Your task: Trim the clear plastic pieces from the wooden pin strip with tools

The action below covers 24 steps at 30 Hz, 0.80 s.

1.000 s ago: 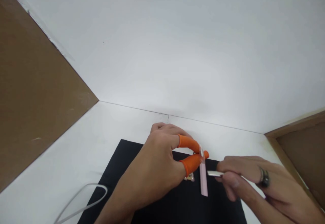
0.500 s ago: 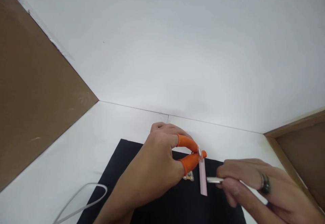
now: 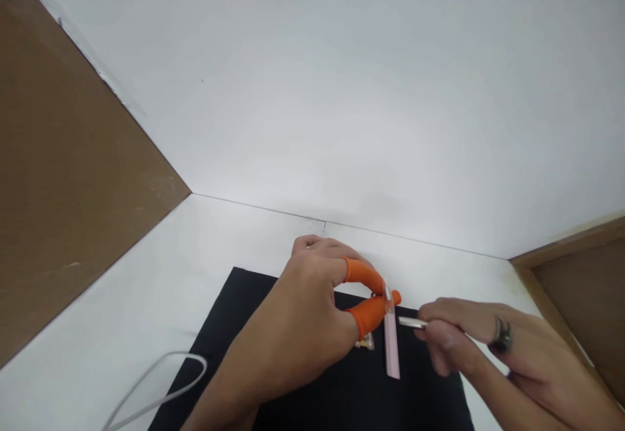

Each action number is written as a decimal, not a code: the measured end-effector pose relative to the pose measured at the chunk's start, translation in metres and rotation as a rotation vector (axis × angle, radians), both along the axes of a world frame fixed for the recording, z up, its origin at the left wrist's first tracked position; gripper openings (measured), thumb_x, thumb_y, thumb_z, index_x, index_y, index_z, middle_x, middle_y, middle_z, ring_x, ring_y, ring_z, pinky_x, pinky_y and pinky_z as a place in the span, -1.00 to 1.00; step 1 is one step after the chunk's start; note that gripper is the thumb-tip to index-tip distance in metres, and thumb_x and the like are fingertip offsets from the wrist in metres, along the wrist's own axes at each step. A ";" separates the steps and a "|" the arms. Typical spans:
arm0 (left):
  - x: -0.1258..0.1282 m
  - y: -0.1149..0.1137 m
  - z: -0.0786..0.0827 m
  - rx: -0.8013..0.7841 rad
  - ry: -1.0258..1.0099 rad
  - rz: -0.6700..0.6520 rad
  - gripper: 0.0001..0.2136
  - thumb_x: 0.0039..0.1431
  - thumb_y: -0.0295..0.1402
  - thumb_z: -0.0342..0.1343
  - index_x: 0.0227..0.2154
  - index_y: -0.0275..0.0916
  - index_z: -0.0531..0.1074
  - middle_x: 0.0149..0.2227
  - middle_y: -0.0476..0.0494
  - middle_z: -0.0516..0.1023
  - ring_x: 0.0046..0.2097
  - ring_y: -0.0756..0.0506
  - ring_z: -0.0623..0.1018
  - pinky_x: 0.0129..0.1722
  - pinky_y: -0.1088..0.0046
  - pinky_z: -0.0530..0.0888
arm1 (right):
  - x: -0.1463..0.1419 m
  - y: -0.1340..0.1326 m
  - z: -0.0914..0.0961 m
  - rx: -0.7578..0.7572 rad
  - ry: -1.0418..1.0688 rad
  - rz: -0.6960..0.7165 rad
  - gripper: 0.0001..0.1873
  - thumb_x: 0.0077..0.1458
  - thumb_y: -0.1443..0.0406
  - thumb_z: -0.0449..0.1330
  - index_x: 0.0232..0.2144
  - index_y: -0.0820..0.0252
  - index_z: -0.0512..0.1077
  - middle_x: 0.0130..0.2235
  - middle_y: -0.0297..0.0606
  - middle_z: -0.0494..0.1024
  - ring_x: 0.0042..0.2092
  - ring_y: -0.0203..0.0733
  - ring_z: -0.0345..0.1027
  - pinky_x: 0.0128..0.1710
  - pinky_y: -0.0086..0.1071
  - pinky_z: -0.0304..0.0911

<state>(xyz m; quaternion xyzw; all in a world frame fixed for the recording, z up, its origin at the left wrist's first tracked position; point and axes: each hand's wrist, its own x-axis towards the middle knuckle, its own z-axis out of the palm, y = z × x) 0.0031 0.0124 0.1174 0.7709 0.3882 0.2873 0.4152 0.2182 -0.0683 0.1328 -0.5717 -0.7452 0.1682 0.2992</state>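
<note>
My left hand [image 3: 303, 327] wears orange finger cots on thumb and forefinger and pinches the top end of a thin pink strip [image 3: 391, 346], which hangs down over a black mat [image 3: 234, 327]. My right hand [image 3: 478, 346], with a dark ring on one finger, grips a small silver metal tool [image 3: 409, 321] whose tip points left, close to the strip's upper part. A small clear-and-gold piece [image 3: 366, 342] lies on the mat just under my left thumb.
A white cable [image 3: 161, 382] loops on the white tabletop at the lower left. Brown cardboard panels stand at the left [image 3: 63, 177] and the right [image 3: 576, 275]. A white wall rises behind the mat.
My right hand has lifted the metal tool a little, from beside the strip's lower half to near its upper part. My left hand has stayed almost still.
</note>
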 end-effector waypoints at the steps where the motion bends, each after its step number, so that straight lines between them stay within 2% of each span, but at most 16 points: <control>1: 0.000 0.000 -0.001 0.000 0.003 0.002 -0.89 0.20 -0.38 0.37 -0.31 0.04 0.68 -0.14 0.13 0.72 0.08 -0.16 0.53 0.11 0.25 0.44 | -0.001 0.000 -0.001 0.003 0.012 -0.035 -0.51 0.44 0.10 0.04 -0.54 0.05 0.43 -0.58 -0.41 0.46 -0.54 -0.30 0.41 -0.55 -0.51 0.33; 7: -0.001 -0.001 -0.001 0.001 0.017 0.007 -0.87 0.20 -0.37 0.36 -0.28 0.08 0.68 -0.12 0.16 0.72 0.10 -0.15 0.51 0.13 0.26 0.44 | -0.001 0.005 -0.010 0.095 -0.023 -0.247 -0.44 0.36 -0.13 0.04 -0.50 0.06 0.49 -0.57 -0.32 0.46 -0.49 -0.18 0.44 -0.51 -0.40 0.40; 13: 0.000 0.000 -0.002 0.008 0.018 0.003 -0.86 0.20 -0.39 0.36 -0.29 0.08 0.67 -0.13 0.18 0.72 0.09 -0.15 0.51 0.14 0.24 0.42 | 0.007 0.004 -0.018 0.122 -0.085 -0.301 -0.47 0.36 -0.12 0.05 -0.45 0.06 0.51 -0.55 -0.32 0.52 -0.49 -0.18 0.48 -0.52 -0.40 0.40; 17: -0.001 0.001 -0.004 0.001 0.018 -0.007 -0.87 0.20 -0.38 0.36 -0.29 0.08 0.67 -0.13 0.16 0.72 0.09 -0.16 0.50 0.13 0.24 0.43 | 0.013 0.011 -0.018 0.099 -0.125 -0.260 -0.57 0.41 0.01 0.07 -0.43 0.06 0.49 -0.51 -0.37 0.60 -0.53 -0.26 0.51 -0.57 -0.49 0.36; 20: -0.001 0.001 -0.004 0.001 0.019 -0.004 -0.86 0.20 -0.38 0.35 -0.27 0.09 0.67 -0.13 0.15 0.71 0.09 -0.17 0.50 0.12 0.23 0.42 | 0.011 0.012 -0.011 0.111 -0.119 -0.207 -0.60 0.44 0.10 0.07 -0.46 0.04 0.43 -0.52 -0.45 0.60 -0.57 -0.35 0.47 -0.61 -0.56 0.29; 24: -0.001 0.002 -0.003 -0.002 0.022 -0.015 -0.88 0.20 -0.38 0.35 -0.29 0.06 0.66 -0.12 0.15 0.71 0.07 -0.17 0.51 0.12 0.23 0.42 | 0.001 0.003 0.000 0.073 -0.040 -0.016 -0.52 0.47 0.14 0.03 -0.53 0.03 0.40 -0.57 -0.52 0.50 -0.55 -0.42 0.44 -0.53 -0.61 0.32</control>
